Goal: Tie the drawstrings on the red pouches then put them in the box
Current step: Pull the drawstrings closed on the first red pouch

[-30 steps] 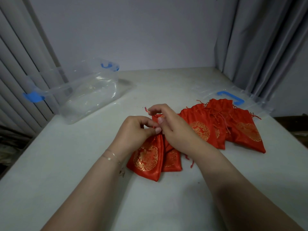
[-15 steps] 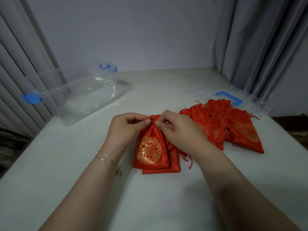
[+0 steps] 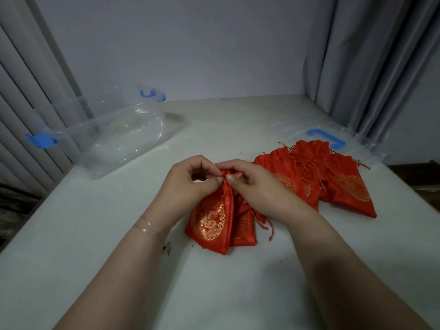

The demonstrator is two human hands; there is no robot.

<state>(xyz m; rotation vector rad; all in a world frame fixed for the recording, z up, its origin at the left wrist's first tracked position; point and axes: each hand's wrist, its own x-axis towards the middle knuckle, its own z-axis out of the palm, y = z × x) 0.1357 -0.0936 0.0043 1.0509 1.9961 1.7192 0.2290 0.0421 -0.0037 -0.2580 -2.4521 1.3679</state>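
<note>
A red pouch (image 3: pixel 210 221) with a gold pattern lies at the table's middle, its neck gathered tight. My left hand (image 3: pixel 188 184) and my right hand (image 3: pixel 254 186) meet at that neck, each pinching the red drawstring (image 3: pixel 225 173) between thumb and fingers. A second red pouch (image 3: pixel 244 231) lies partly under the first, with a loose cord trailing to its right. Several more red pouches (image 3: pixel 316 177) lie in an overlapping pile to the right. The clear plastic box (image 3: pixel 123 132) with blue latches stands open at the back left.
The box's clear lid (image 3: pixel 333 141) with a blue handle lies flat behind the pile at the right. Curtains hang at the left and right sides. The white table (image 3: pixel 119 234) has its left edge close to the box.
My hands have closed together again at the pouch's neck, and the pouch has tilted a little with its bottom swung to the left.
</note>
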